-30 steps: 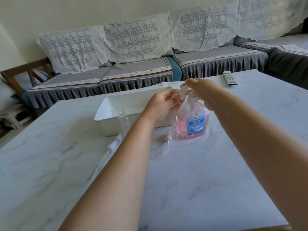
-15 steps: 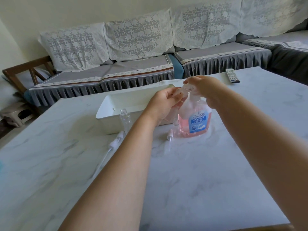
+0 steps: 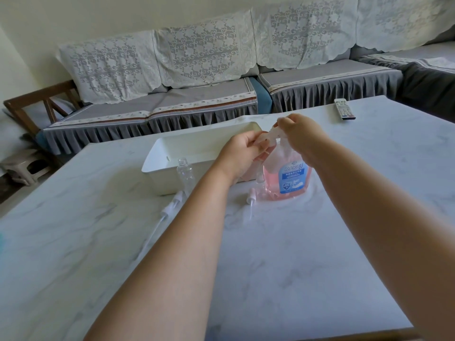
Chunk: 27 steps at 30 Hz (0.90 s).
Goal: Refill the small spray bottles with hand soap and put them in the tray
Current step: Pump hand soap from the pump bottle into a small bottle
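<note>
Left hand [image 3: 242, 153]: pinching a small spray bottle [image 3: 263, 140] under the pump spout
Right hand [image 3: 299, 134]: curling over the pump of the soap bottle [image 3: 286, 174]
Tray [image 3: 194, 146]: sitting just left of both hands

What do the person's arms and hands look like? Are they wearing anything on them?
Both arms are bare all the way along what shows, with no sleeves in sight. The left hand and right hand are bare too: no gloves, and no rings, watch or bracelets that I can see.
</note>
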### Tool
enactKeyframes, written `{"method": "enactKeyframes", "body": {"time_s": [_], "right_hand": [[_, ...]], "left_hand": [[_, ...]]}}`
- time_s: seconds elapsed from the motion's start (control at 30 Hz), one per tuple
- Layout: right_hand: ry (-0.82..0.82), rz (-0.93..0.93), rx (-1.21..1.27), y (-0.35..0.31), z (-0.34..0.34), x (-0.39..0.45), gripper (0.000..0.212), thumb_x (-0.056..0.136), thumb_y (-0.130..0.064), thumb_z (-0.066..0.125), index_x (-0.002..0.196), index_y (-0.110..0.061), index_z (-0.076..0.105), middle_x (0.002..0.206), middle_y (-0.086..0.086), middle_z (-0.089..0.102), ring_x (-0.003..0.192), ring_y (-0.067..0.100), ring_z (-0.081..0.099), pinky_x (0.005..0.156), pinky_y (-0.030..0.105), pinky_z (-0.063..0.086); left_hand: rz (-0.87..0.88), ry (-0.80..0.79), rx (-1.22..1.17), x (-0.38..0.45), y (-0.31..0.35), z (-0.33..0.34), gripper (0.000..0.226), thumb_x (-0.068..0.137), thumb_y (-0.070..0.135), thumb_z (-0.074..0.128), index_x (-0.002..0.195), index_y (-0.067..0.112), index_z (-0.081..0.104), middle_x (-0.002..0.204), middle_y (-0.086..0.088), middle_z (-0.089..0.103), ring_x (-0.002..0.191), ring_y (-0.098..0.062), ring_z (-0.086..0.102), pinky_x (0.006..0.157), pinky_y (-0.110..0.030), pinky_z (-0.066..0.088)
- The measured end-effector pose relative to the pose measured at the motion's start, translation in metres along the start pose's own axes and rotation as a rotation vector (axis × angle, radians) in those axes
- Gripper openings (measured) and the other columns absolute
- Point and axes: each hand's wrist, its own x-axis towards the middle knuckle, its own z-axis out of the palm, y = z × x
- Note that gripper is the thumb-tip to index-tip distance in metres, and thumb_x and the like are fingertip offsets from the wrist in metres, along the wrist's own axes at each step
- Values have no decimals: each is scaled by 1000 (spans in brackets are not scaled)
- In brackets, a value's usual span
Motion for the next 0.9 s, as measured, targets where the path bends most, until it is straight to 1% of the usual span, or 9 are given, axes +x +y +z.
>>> {"method": "enactKeyframes", "body": {"time_s": [0.17, 0.3, 0.37, 0.5, 0.57, 0.63, 0.7, 0.8, 0.9], "right_hand": [[-25, 29, -5, -6, -4, 4, 28, 99, -28, 40, 106, -10, 60, 73, 1, 51, 61, 13, 42, 54, 23, 33], [-37, 46, 31, -12, -3, 8, 24, 97, -27, 42, 102, -13, 61, 83, 6, 58, 72, 18, 49, 64, 28, 38], [-35, 54, 19, -11, -5, 9, 26, 97, -27, 42, 104, -11, 62, 83, 6, 57, 75, 19, 50, 67, 29, 40], [-125, -3, 7, -14, -13, 8, 26, 95, -23, 46, 110, -6, 62, 81, -2, 56, 62, 3, 47, 54, 13, 42], [-142, -5, 20, -15, -17, 10, 32, 94, -22, 49, 117, -3, 60, 93, 1, 58, 63, 2, 49, 56, 14, 42], [-143, -17, -6, -16, -18, 9, 33, 95, -24, 48, 117, -3, 59, 97, 4, 57, 65, 4, 50, 59, 16, 42], [-122, -32, -57, -13, -14, 7, 31, 96, -27, 44, 112, -5, 60, 93, 6, 57, 67, 9, 48, 61, 22, 40], [-68, -40, -131, -4, -7, 0, 23, 98, -27, 39, 98, -12, 57, 73, 1, 51, 63, 12, 43, 56, 25, 34], [-60, -44, -133, -3, -5, -1, 22, 97, -26, 39, 96, -13, 57, 71, 2, 50, 60, 13, 42, 53, 26, 32]], "left_hand": [[-1, 8, 106, 0, 2, 3, 12, 102, 26, 52, 102, 31, 63, 95, 1, 70, 87, -15, 64, 90, -38, 53], [45, 45, 186, -1, 7, 13, 22, 98, 19, 57, 118, 13, 63, 82, 9, 62, 70, -4, 56, 64, -11, 44], [54, 75, 184, -2, 8, 19, 25, 95, 14, 61, 119, 13, 64, 86, 9, 64, 72, -2, 56, 60, -7, 41], [61, 150, 120, -1, 7, 19, 42, 87, 11, 71, 128, 13, 62, 113, -2, 70, 97, -17, 64, 79, -23, 51], [55, 186, 102, 1, 8, 17, 55, 84, 12, 75, 136, 11, 56, 121, -5, 68, 105, -18, 65, 84, -22, 53], [60, 207, 98, 1, 8, 16, 60, 83, 10, 76, 138, 10, 54, 122, -5, 67, 103, -14, 63, 78, -11, 51], [73, 228, 130, 0, 8, 16, 62, 80, 9, 78, 137, 10, 54, 122, -5, 66, 103, -13, 62, 76, -7, 48], [70, 246, 176, 0, 3, 17, 65, 77, 8, 81, 136, 11, 56, 125, -5, 65, 106, -12, 59, 86, -15, 46], [71, 261, 174, 0, 1, 17, 64, 76, 8, 82, 135, 10, 58, 125, -2, 66, 108, -11, 60, 91, -17, 46]]}}
